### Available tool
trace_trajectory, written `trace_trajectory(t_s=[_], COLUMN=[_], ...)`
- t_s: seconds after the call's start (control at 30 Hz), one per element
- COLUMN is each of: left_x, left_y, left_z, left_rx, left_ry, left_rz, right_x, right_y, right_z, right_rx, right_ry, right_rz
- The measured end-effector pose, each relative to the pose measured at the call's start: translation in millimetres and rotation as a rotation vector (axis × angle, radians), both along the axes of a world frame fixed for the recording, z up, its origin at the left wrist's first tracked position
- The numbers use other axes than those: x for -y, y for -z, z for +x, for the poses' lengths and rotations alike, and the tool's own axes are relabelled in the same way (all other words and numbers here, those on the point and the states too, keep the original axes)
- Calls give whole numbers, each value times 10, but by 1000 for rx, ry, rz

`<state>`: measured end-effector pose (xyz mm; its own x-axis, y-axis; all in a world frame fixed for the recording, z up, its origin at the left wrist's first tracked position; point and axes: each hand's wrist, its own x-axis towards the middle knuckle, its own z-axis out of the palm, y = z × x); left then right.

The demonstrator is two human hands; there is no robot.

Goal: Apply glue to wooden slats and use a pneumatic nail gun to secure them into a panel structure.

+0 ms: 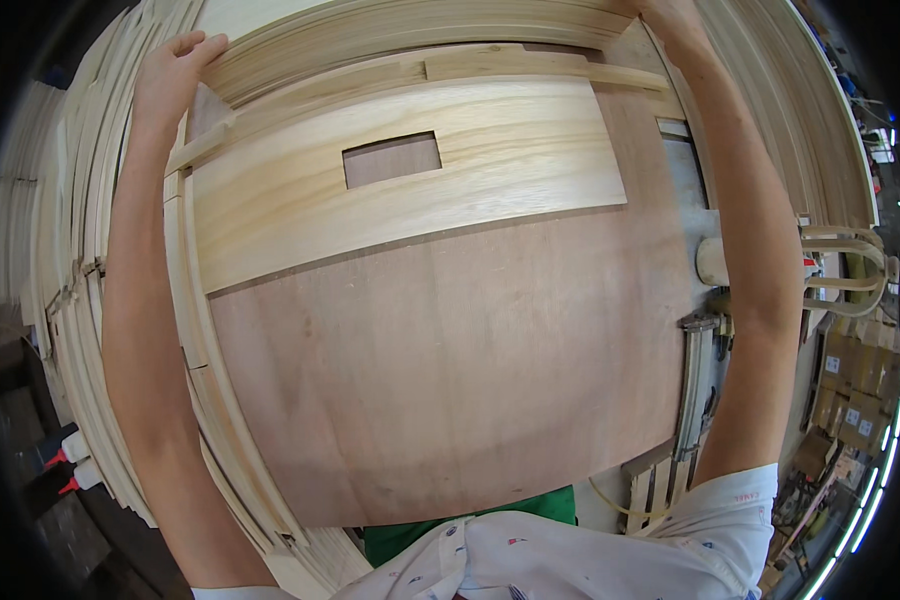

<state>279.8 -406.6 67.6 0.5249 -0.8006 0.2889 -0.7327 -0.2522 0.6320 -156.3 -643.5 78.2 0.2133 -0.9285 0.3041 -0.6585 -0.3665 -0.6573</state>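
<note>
Both my arms stretch to the far side of the work surface. My left hand (170,85) has its fingers bent around the left end of a long pale wooden board (420,28). At the board's other end is my right hand (673,28), its fingers partly cut off by the upper edge of the view. Nearer me lies a pale plywood panel (510,135) with a rectangular cutout. Beneath it is a large reddish plywood sheet (450,360). A narrow wooden strip (500,65) runs along the panel's far edge.
Stacked wooden pieces (85,240) rise at the left, with white glue bottles (82,474) beside them. More boards (795,100) stand at the far right. A metal clamp (698,375) lies along the sheet's right side. Cardboard boxes (855,390) are farther right.
</note>
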Motion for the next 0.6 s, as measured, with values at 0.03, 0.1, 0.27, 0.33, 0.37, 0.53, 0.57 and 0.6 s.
trace_trajectory(t_s=[0.03,0.1,0.27,0.33,0.37,0.53,0.57,0.6], left_x=[0,0,17,-55,-126,-1064,-1308,-1599], left_y=[-11,-66,-18,-99,-124,-190,-249,-330], left_z=[-2,9,72,48,33,28,-178,-384], left_rx=[2,-93,-273,-334,-387,-490,-439,-372], left_ry=[-3,27,9,28,31,6,3,-8], left_rz=[-2,68,-59,-101,-106,-182,-208,-235], right_x=[34,43,-66,-105,-148,-859,-1157,-1417], right_y=[11,21,-76,-193,-231,-325,-317,-301], right_z=[-20,6,45,1,-34,-231,-380,-548], right_rx=[26,57,91,109,125,416,535,664], right_ry=[-16,-38,89,87,88,-221,-184,-156], right_rz=[19,28,11,45,87,231,274,319])
